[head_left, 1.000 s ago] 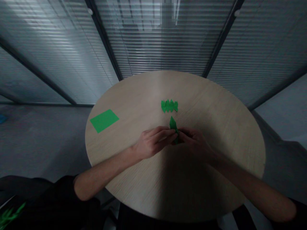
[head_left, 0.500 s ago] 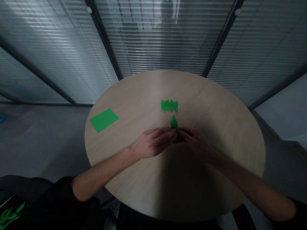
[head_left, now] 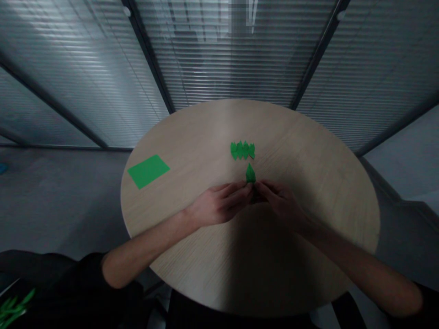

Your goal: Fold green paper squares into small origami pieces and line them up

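Observation:
Between my fingertips is a small folded green paper piece [head_left: 250,173], its pointed end facing away from me. My left hand [head_left: 224,203] pinches its lower part from the left. From the right, my right hand [head_left: 279,201] grips the same lower part, with thumb and fingers closed. The bottom of the piece is hidden behind my fingers. Just beyond it, a row of several small folded green paper pieces [head_left: 243,150] lies side by side on the table.
A flat green sheet of paper [head_left: 148,172] lies near the left edge of the round wooden table [head_left: 192,132]. Behind the table stands a glass partition with blinds [head_left: 219,77]. Green leaf-like shapes [head_left: 15,307] show at the lower left.
The folded paper piece has turned slightly, and its lower part is now covered by my fingers. Both hands stay almost in the same place.

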Demonstrator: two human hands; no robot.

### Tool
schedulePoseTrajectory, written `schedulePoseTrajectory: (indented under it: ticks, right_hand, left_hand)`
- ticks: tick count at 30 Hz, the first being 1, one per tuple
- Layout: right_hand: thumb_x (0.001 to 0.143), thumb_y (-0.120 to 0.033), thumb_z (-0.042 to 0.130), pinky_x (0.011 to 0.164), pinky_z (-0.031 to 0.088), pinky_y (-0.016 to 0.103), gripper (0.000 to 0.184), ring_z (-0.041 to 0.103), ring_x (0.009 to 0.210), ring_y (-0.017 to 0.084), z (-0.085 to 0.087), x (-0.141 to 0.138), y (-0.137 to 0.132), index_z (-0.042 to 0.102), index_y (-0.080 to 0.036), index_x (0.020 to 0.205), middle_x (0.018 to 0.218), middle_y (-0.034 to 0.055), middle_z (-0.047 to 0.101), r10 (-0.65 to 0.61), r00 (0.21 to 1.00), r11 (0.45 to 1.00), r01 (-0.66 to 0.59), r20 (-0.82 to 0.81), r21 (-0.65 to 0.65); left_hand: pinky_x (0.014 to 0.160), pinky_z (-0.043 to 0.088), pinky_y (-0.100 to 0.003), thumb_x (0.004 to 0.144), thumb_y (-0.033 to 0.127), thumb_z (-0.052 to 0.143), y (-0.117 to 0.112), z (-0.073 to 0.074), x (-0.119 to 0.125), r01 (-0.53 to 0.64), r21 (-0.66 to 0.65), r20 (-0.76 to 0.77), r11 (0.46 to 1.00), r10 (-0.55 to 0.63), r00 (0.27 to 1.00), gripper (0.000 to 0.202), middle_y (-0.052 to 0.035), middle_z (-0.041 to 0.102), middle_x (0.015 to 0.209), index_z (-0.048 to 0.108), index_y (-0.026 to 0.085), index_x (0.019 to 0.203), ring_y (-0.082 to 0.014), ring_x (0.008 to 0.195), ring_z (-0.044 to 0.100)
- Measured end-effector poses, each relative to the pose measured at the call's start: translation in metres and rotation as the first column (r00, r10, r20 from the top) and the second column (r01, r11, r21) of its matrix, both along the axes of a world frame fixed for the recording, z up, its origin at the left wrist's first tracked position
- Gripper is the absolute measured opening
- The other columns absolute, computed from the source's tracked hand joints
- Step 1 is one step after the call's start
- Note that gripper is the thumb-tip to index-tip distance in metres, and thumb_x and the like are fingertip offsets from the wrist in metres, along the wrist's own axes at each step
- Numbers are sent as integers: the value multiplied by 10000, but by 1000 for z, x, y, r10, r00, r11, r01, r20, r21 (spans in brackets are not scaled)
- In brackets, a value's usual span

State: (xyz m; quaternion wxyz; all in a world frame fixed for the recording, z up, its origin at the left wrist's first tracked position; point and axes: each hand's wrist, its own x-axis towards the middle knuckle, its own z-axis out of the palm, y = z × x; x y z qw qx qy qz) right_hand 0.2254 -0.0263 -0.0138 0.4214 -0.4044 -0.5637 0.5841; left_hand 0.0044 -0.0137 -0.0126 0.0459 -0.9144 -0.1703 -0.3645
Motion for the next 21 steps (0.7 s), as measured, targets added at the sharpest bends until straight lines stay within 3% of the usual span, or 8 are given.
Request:
schedulePoseTrajectory:
  ticks: [5,11,14,16,17,19,21]
  right_hand:
    - [963,-558,648,743,623,323,389,707,729,168,-2,0,1,750,-193,876,808,33,731,-56,998,997,53,42,49]
    - [970,-565,646,761,632,330,386,725,715,161,3,-2,0,732,-194,908,827,36,744,-57,998,998,57,-6,27]
    - [963,-568,661,769,635,326,376,735,720,159,3,-4,-1,720,-203,895,827,35,750,-61,997,998,62,-46,24]
    - [966,-562,662,792,637,336,371,740,744,163,3,-5,-1,728,-202,902,863,46,765,-59,997,998,60,-47,25]
    - [965,-562,663,806,638,343,373,739,752,164,2,-6,-1,733,-201,903,877,51,770,-60,997,998,62,-45,28]
    - [959,-567,666,820,636,346,380,729,763,165,2,-7,-2,744,-200,894,883,52,767,-75,997,996,76,-37,40]
    - [945,-565,682,802,630,328,376,710,773,165,1,-8,-2,747,-203,869,871,44,748,-103,995,993,104,-16,57]
  left_hand:
    - [971,662,-337,1080,157,500,0,1,2,-10,40,-23,999,11,1000,323,-135,761,1237,548,122,1398,-229,1157,746]
    - [826,681,-334,1067,176,526,2,-1,-4,-44,70,-15,997,46,999,281,-173,741,1230,595,117,1333,-250,1101,748]
    - [812,666,-338,1041,199,566,0,-1,-3,-77,-38,52,996,79,996,263,-160,740,1161,636,139,1288,-238,1041,747]
    - [745,647,-301,1038,245,574,-1,0,2,-113,-242,146,964,152,978,185,-115,752,1033,674,149,1161,-198,904,750]
    - [697,630,-272,1038,270,576,-1,2,5,-115,-398,203,910,209,957,159,-83,747,930,677,150,1062,-173,816,740]
    - [526,544,-200,1047,333,561,0,4,12,-37,-721,267,692,326,907,222,-34,710,764,643,150,951,-110,580,664]
    - [488,504,-186,1034,387,570,1,5,18,97,-859,295,502,331,896,286,-19,680,722,626,150,884,-96,536,642]
